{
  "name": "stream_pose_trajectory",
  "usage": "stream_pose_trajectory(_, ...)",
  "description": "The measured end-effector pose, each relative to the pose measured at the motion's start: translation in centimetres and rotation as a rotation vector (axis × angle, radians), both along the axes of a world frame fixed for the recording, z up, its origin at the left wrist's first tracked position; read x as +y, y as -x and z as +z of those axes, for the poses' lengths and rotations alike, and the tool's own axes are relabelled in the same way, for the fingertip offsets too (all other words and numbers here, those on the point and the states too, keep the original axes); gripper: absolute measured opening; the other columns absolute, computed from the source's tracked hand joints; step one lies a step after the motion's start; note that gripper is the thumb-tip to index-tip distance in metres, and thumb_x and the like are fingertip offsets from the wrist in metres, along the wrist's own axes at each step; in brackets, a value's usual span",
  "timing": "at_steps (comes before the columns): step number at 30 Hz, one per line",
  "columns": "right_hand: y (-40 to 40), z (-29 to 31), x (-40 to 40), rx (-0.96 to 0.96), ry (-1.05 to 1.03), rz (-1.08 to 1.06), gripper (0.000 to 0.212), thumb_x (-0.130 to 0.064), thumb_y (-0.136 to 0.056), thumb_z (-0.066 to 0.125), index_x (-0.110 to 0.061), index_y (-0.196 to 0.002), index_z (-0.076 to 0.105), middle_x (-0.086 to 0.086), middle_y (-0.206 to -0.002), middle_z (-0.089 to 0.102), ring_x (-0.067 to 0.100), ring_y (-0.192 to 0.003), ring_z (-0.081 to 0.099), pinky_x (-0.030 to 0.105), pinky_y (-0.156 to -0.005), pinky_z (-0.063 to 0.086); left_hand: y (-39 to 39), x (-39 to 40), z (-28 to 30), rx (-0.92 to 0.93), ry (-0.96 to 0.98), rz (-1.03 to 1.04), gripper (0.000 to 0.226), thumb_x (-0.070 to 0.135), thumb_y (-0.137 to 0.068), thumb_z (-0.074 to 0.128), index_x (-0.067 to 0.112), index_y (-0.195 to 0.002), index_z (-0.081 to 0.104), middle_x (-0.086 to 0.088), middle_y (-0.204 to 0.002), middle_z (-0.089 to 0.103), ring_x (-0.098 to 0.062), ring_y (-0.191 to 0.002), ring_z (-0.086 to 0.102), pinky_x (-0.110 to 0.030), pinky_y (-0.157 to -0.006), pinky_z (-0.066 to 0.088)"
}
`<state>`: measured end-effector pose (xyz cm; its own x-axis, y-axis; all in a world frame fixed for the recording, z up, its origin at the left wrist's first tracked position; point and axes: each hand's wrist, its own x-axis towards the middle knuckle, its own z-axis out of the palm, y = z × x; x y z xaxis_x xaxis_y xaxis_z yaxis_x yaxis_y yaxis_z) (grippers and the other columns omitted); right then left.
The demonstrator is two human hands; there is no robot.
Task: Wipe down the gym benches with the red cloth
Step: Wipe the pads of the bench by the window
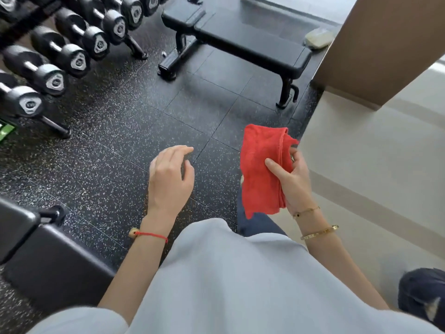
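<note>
Red cloth [261,169] hangs folded from the right hand [292,179], pinched between thumb and fingers, above the speckled rubber floor [115,131]. Left hand [169,179] hovers beside it, loosely curled and holding nothing. One flat black bench [240,36] stands far ahead, well apart from the cloth; another bench [43,256] sits near left. Dumbbells [60,51] line a rack at far left.
</note>
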<state>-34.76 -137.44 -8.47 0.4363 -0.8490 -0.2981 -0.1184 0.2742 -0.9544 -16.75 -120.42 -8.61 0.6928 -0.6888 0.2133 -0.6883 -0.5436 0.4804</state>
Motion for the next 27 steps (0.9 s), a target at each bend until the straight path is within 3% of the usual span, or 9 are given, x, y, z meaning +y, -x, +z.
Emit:
stream_pose_trajectory(13,-16.6,2.6,-26.7,-0.027,0.049,0.048,0.030,-0.006,-0.084,0.071,-0.014,-0.107,0.052,0.007,-0.106,0.065,0.020,-0.097,0.062,0.057,-0.098,0.048,-16.2,-27.0,2.2,-0.017,0.040,-0.017,0.032,0.012,-0.092,0.053,0.018,-0.123,0.063,0.002,-0.128,0.062,-0.016,-0.122,0.054,-0.038,-0.109,0.037)
stream_pose_trajectory(21,-26.9,2.1,-37.1,-0.029,0.031,-0.012,0.033,-0.005,-0.085,0.070,-0.014,-0.112,0.053,0.013,-0.119,0.064,0.031,-0.112,0.062,0.052,-0.100,0.048,-26.0,-39.0,2.1,-0.002,0.027,-0.059,0.033,0.011,-0.092,0.053,0.017,-0.123,0.063,0.001,-0.127,0.062,-0.017,-0.122,0.054,-0.038,-0.109,0.038)
stream_pose_trajectory(27,-35.1,0.6,-44.5,-0.024,0.017,-0.095,0.033,-0.010,-0.085,0.071,-0.023,-0.111,0.055,-0.001,-0.113,0.067,0.018,-0.107,0.065,0.043,-0.098,0.052,-35.1,-48.5,1.2,0.006,0.028,-0.150,0.031,0.009,-0.091,0.054,0.017,-0.120,0.064,0.002,-0.124,0.064,-0.017,-0.119,0.055,-0.038,-0.107,0.039)
